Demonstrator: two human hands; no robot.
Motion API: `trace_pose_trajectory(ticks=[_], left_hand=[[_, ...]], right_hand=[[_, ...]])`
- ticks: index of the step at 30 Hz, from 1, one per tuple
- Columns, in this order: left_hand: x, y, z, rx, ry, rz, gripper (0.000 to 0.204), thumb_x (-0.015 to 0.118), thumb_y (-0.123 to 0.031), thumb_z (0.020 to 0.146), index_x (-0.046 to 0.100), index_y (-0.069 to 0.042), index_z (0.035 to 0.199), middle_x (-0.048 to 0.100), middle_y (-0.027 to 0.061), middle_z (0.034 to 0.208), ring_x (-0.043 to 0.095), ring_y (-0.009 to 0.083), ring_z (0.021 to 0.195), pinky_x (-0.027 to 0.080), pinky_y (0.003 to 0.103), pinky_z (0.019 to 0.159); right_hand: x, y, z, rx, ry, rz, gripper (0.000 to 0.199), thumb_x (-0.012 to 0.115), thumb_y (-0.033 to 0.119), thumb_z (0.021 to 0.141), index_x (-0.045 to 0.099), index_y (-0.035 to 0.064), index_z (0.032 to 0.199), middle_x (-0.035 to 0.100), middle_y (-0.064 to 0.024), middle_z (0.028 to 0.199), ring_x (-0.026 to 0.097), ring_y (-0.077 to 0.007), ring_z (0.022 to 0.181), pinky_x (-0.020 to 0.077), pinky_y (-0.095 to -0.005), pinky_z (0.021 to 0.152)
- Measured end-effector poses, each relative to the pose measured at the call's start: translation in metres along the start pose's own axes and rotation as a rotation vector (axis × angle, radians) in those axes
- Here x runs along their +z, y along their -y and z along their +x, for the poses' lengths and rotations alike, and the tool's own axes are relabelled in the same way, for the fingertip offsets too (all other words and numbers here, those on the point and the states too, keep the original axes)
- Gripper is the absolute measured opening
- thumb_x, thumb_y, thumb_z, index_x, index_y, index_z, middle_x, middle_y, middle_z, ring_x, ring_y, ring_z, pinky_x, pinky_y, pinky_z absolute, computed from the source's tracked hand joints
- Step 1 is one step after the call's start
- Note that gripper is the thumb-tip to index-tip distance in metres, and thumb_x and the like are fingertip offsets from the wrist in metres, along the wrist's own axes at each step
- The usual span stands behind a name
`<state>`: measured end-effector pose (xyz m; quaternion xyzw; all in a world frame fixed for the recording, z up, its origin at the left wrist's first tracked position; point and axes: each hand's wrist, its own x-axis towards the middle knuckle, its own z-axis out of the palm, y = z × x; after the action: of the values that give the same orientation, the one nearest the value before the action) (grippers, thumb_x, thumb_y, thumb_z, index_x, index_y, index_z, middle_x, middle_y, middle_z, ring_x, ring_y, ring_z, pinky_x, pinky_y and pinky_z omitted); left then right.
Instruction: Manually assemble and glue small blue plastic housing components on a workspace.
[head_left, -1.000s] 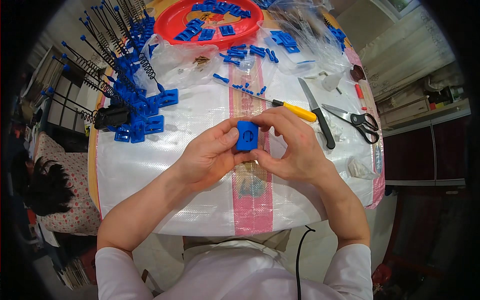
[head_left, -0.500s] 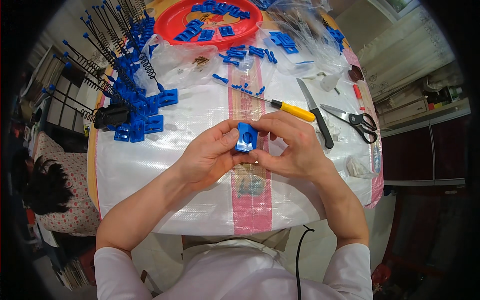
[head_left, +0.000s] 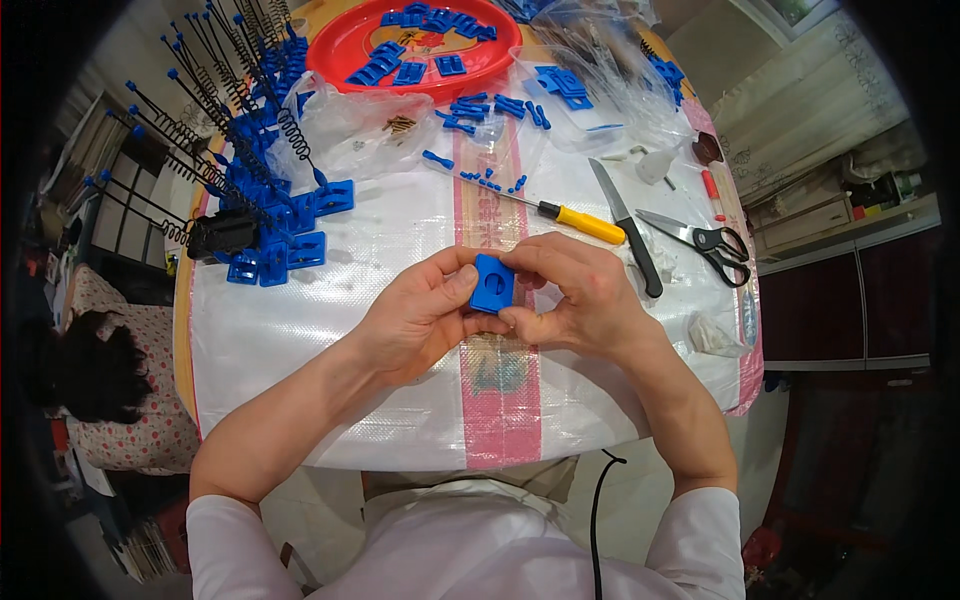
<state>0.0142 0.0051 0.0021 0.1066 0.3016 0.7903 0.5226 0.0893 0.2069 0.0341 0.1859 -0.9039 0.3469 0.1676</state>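
Hands (head_left: 590, 300) together grip a small blue rectangular piece (head_left: 492, 270) with a round opening in its face.

On the right of the white-covered table (head_left: 290, 370), a black-handled knife (head_left: 640, 256) lies beside black-handled scissors (head_left: 707, 240), with a slim red marker (head_left: 712, 194) beyond. A pale curtain (head_left: 800, 130) hangs above dark red cabinets (head_left: 812, 310). At left, a person (head_left: 140, 420) wears a dotted garment.
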Motion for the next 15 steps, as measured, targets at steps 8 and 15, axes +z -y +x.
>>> trace_pose_trajectory(ticks=[8, 15], left_hand=[[-0.0037, 0.0017, -0.0004, 0.006, -0.026, -0.031, 0.033, 0.047, -0.021, 0.105, 0.046, 0.000, 0.131, 0.058, 0.0179, 0.124, 0.062, 0.0259, 0.111, 0.055, 0.040, 0.094], [-0.0095, -0.0005, 0.0015, 0.006, 0.054, -0.062, 0.044, 0.056, -0.024, 0.102, 0.044, 0.003, 0.135, 0.059, 0.0145, 0.125, 0.061, 0.0219, 0.114, 0.050, 0.038, 0.102]], right_hand=[[0.0021, -0.0004, -0.0001, -0.034, 0.028, -0.056, 0.045, 0.078, 0.021, 0.075, 0.065, -0.0002, 0.113, 0.066, -0.0139, 0.093, 0.066, -0.0239, 0.076, 0.0557, -0.0328, 0.069], [0.0081, 0.0020, 0.0017, -0.107, -0.023, -0.193, 0.044, 0.075, 0.018, 0.075, 0.061, -0.0007, 0.112, 0.061, -0.0137, 0.093, 0.065, -0.0283, 0.076, 0.0555, -0.0358, 0.065]])
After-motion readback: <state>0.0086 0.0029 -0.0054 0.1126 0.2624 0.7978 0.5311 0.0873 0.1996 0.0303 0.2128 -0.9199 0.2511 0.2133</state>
